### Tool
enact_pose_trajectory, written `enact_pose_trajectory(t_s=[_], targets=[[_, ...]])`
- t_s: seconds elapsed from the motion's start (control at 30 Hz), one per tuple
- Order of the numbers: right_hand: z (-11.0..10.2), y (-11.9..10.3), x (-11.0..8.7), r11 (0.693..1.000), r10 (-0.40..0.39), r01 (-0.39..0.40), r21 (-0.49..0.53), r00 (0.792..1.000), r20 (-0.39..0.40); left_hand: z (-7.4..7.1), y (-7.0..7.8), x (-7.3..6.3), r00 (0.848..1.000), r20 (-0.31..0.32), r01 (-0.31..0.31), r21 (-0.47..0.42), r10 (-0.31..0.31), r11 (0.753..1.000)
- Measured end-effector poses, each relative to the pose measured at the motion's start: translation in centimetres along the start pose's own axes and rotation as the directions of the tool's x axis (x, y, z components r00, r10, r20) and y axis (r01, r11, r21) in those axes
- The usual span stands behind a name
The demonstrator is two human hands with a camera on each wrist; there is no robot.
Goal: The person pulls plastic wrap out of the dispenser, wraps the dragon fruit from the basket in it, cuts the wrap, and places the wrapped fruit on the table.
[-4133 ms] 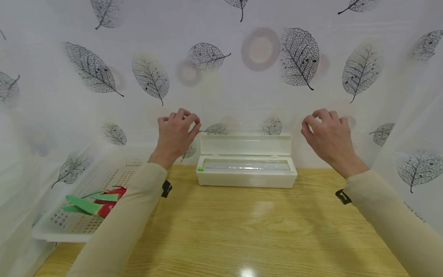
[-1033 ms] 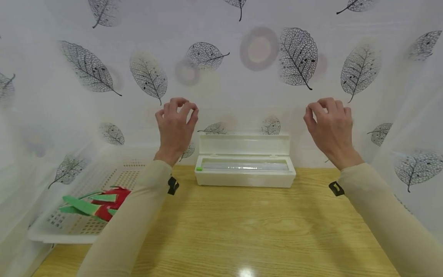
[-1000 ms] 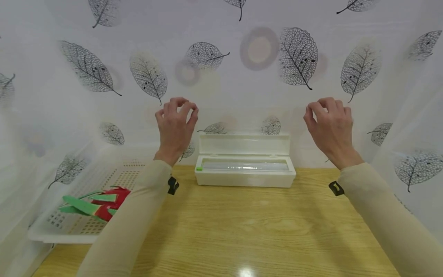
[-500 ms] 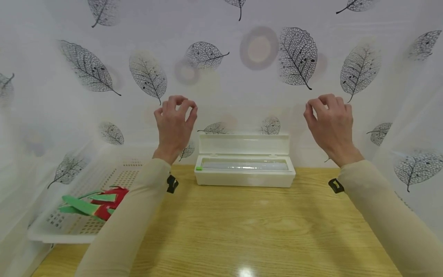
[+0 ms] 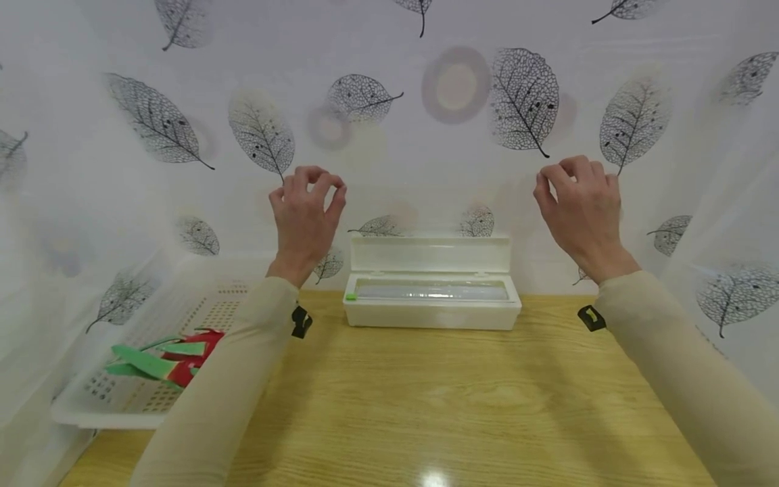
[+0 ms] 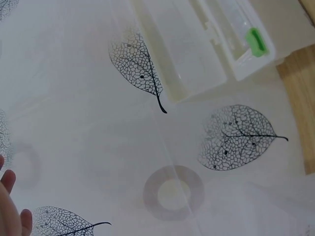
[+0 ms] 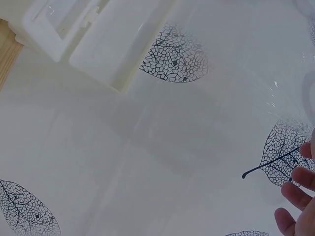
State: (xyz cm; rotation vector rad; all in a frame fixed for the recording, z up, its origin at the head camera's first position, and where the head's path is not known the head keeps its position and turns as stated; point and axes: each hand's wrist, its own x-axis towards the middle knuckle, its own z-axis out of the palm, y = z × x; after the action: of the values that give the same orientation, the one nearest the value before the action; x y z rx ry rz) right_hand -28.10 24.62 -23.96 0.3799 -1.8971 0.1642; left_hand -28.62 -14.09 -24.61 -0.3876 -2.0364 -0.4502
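Observation:
A white plastic-wrap dispenser stands at the back of the table with its lid raised. A clear roll lies inside, and a green slider sits at its left end. My left hand is raised up and left of the dispenser, thumb and fingertips pinched together. On the other side my right hand pinches likewise at about the same height. Thin, nearly invisible plastic wrap shows as fine glints near the right fingers; both hands appear to grip its edge.
A white perforated basket stands at the left, partly behind the left sleeve. In it lies a red fruit-like thing with long green leafy flaps. A leaf-printed white sheet hangs behind the wooden table.
Both hands have risen gradually above the dispenser, still pinching, and remain about as far apart. The dispenser and basket stay in place.

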Motion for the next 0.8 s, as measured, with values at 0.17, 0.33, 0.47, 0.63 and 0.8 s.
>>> enact_pose_trajectory(t_s=[0.17,0.33,0.47,0.63,0.8], targets=[[0.2,0.0,0.5,1.0,0.012,-0.012,0.01,1.0,0.017,-0.2,0.0,0.1,1.0,0.0,0.007,-0.002,-0.007,1.0],[0.2,-0.1,0.9,0.999,0.032,-0.033,0.026,0.999,0.034,-0.3,0.0,0.1,1.0,0.001,0.017,-0.015,-0.017,1.0],[0.3,0.0,1.3,0.998,0.045,-0.047,0.034,0.998,0.046,-0.3,0.0,0.2,1.0,-0.003,0.024,-0.018,-0.024,1.0],[0.3,0.0,1.6,0.998,0.045,-0.047,0.033,0.998,0.046,-0.3,-0.1,0.4,1.0,-0.01,0.021,-0.018,-0.021,1.0],[0.3,-0.1,1.8,0.998,0.053,-0.055,0.037,0.997,0.051,-0.4,-0.2,0.6,1.0,-0.011,0.021,-0.019,-0.021,1.0]])
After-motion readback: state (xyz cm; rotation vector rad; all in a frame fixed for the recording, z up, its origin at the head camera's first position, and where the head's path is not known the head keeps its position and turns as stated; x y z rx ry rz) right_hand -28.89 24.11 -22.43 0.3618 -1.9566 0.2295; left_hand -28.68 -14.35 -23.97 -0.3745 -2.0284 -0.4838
